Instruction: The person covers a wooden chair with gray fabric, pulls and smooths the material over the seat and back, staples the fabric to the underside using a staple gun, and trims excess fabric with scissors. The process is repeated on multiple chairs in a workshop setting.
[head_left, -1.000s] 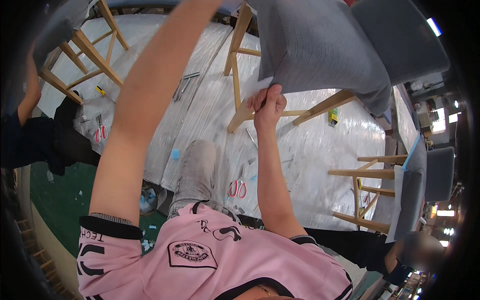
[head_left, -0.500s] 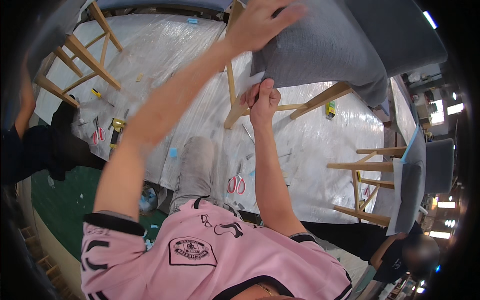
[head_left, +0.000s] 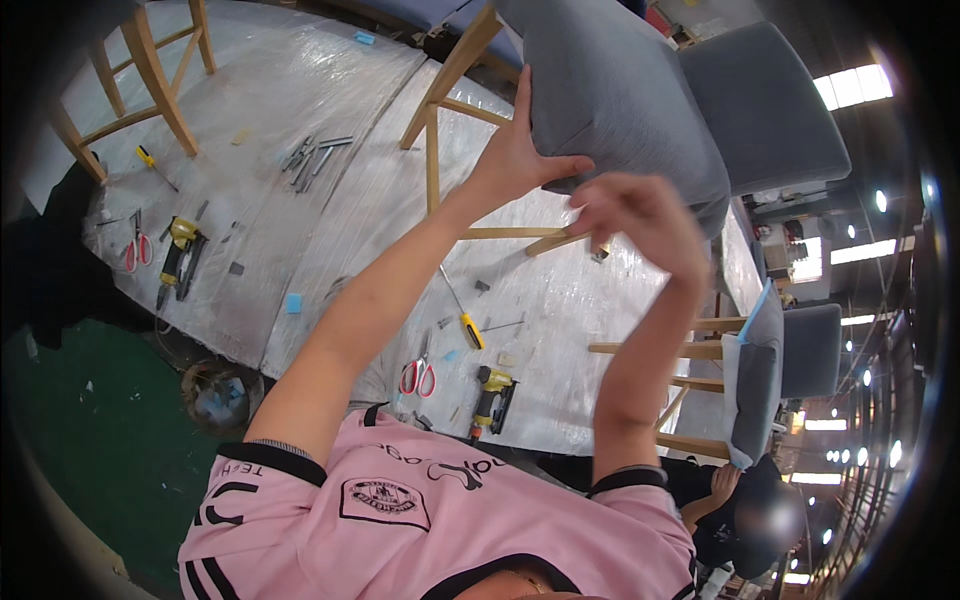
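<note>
A grey upholstered chair (head_left: 620, 105) with wooden legs lies tipped over in front of me, its backrest (head_left: 765, 110) to the right. My left hand (head_left: 515, 160) rests open against the near left edge of the padded seat. Its fingers stretch up along the cloth and its thumb points right. Just right of it, my right hand (head_left: 645, 225) hovers by the seat's near side. Its bent fingers are smeared by motion, so I cannot tell whether they hold anything.
On the plastic-covered table (head_left: 340, 250) lie a staple gun (head_left: 492, 400), red-handled scissors (head_left: 418, 377), a yellow screwdriver (head_left: 470, 328), a second staple gun (head_left: 180, 255) and several metal bolts (head_left: 318, 160). Another grey chair (head_left: 755, 375) stands right, beside a co-worker (head_left: 720, 510). Wooden chair legs (head_left: 150, 75) show far left.
My left hand has come down from the top of the seat to its near edge. My right hand has let go of the cloth at the corner and moved right. The whole view has shifted.
</note>
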